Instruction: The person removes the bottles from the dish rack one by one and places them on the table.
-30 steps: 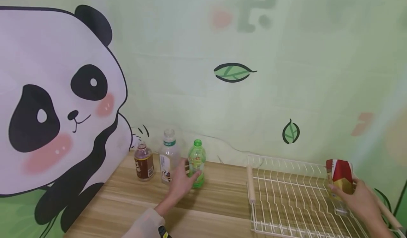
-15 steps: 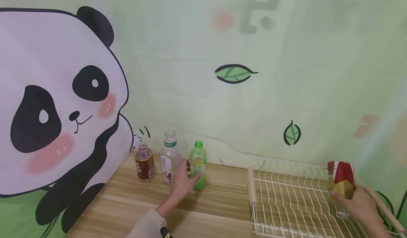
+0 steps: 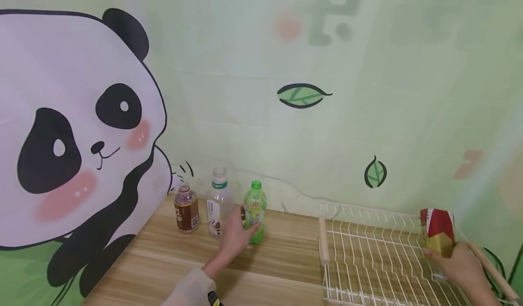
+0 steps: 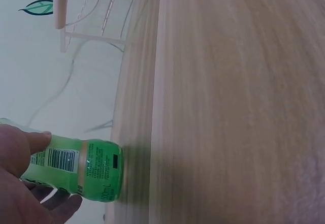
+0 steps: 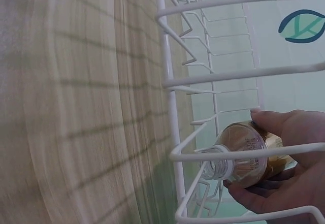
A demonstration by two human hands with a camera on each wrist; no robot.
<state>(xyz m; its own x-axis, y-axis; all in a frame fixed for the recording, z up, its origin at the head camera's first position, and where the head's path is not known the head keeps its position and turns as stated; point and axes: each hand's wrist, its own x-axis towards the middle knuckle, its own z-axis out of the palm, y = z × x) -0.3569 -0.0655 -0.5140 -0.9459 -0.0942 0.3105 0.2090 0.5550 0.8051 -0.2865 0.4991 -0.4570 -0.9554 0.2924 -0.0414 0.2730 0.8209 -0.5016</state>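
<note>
In the head view my left hand (image 3: 236,233) grips a green plastic bottle (image 3: 256,206) that stands upright on the wooden table. The thumb lies across its front and the other fingers curl behind it, as the left wrist view shows. At the right, my right hand (image 3: 461,263) holds a bottle with a red and gold label (image 3: 440,229) upside down over the white wire rack (image 3: 367,269). Its uncapped clear neck (image 5: 218,165) points down among the wires in the right wrist view, with thumb and fingers round the label.
Just left of the green bottle stands a clear bottle with a white label (image 3: 214,213), partly behind my left hand. Farther left is a short bottle with a brown label (image 3: 187,215). Wooden handles (image 3: 323,240) flank the rack. A panda-printed backdrop (image 3: 229,115) rises behind the table.
My right hand has dropped slightly, with the upside-down bottle's neck a little lower over the rack. My left hand and the green bottle have stayed in place.
</note>
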